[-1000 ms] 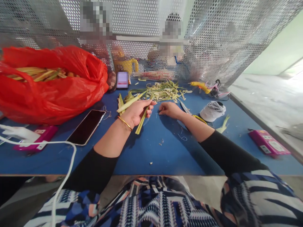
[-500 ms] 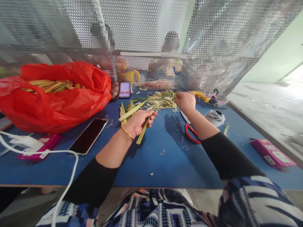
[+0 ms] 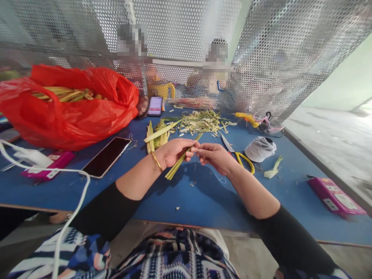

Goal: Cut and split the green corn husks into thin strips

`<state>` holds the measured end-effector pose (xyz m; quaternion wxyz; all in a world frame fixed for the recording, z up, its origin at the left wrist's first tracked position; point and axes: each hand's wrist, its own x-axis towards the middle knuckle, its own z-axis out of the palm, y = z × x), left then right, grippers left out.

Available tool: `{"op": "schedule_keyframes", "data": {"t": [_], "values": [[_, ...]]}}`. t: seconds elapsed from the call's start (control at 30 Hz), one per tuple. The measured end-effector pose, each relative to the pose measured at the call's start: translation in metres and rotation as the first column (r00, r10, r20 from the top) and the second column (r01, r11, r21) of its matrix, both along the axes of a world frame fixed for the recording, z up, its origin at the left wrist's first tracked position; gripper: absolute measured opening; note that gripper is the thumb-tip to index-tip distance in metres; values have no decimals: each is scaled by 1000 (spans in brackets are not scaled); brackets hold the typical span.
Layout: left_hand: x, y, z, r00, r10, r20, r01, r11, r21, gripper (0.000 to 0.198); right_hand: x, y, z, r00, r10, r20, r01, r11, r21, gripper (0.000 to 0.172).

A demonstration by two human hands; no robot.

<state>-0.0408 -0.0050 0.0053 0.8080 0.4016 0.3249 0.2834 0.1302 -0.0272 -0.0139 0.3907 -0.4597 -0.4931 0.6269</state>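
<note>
My left hand (image 3: 174, 152) is closed round a small bundle of green plant strips (image 3: 175, 169), whose ends stick out above and below the fingers. Close against its fingertips, my right hand (image 3: 217, 157) pinches beside the bundle; what lies between its fingers is too small to make out. Wider pale-green leaf pieces (image 3: 158, 135) lie just beyond the left hand. Scissors (image 3: 244, 161) with red and yellow handles rest by the right wrist, partly covered by it. A spool of white thread (image 3: 259, 150) stands to their right.
A heap of leaf trimmings (image 3: 200, 122) lies at the back of the blue table (image 3: 162, 207). Left are a red plastic bag (image 3: 72, 126) of stalks, a phone (image 3: 107, 157) and a white cable (image 3: 78, 209). A purple pack (image 3: 335, 195) sits right. Behind rises a perforated metal screen (image 3: 180, 31).
My right hand has come back from the far right, near the heap, to meet my left hand's fingertips. The left hand still holds the bundle. The view has shifted slightly.
</note>
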Motion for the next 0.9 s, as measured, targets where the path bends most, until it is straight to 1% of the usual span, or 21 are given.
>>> {"op": "schedule_keyframes", "data": {"t": [0.1,0.2,0.27,0.33,0.4,0.53,0.6,0.67,0.77,0.83,0.9], "values": [[0,3,-2,1000,11,-13,-12,1000,-17,25,2,1,1,999,-25,20,25,1000,-7,33],[0,4,-4,999,35,-22,-35,999,-15,24,3,0,3,1000,-24,8,24,1000,-4,34],[0,5,-7,999,45,-31,-45,999,1,23,3,-1,4,1000,-16,20,16,1000,21,35],[1,5,-9,998,45,-47,-44,999,32,22,2,-2,4,999,-7,46,5,998,55,35],[2,4,-11,996,56,-76,-50,996,74,21,2,-1,3,999,-16,52,13,998,62,36],[7,0,-11,982,126,-138,-102,980,172,21,5,1,3,998,-64,2,64,998,-29,34],[9,-2,-9,975,153,-158,-117,969,217,23,7,2,4,997,-70,-11,70,997,-28,31],[11,-5,-8,971,162,-176,-115,962,249,25,7,3,4,995,-95,-11,96,995,32,28],[13,-8,-7,965,170,-201,-111,955,275,26,5,5,3,983,-182,24,176,972,154,23],[14,-8,-7,960,183,-211,-121,953,277,26,4,6,1,968,-230,96,203,951,233,20],[14,-8,-7,957,201,-207,-143,953,267,26,4,7,-1,944,-263,200,190,927,324,20]]}}
